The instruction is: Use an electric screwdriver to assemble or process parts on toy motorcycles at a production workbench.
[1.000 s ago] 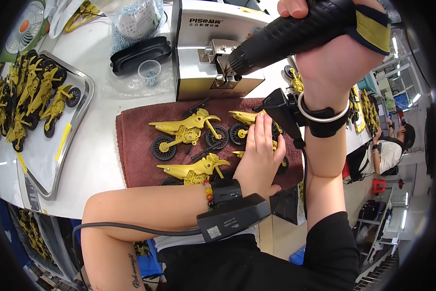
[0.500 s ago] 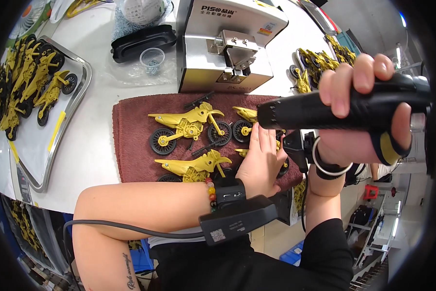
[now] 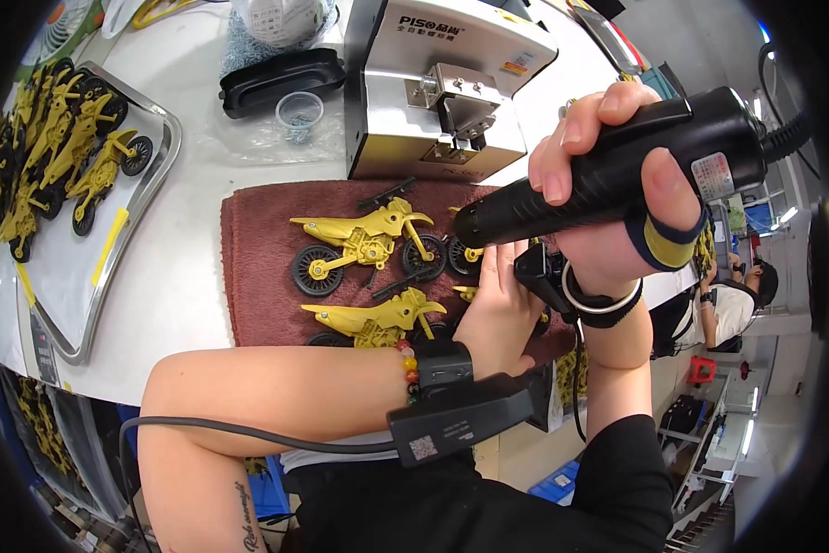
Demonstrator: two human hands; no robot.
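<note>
A thick black electric screwdriver lies across my right hand, whose fingers wrap round its body. Its front end is over a yellow toy motorcycle at the cloth's right side; the tip and most of that toy are hidden. My left hand reaches there with fingers stretched out, close together, beneath the screwdriver. It seems to rest on the toys, though the contact is covered. To its left, one toy motorcycle lies on its side in full view. Another toy motorcycle is partly behind my left forearm.
The brown cloth lies before a metal box-shaped machine. At left, a metal tray holds several toy motorcycles. A clear cup of small screws and a black tray stand behind. Another person is at far right.
The screwdriver and my right hand have shifted left, and its rear end has swung higher. My left hand stays nearly in place. The view has shifted slightly, and another person has come into sight.
</note>
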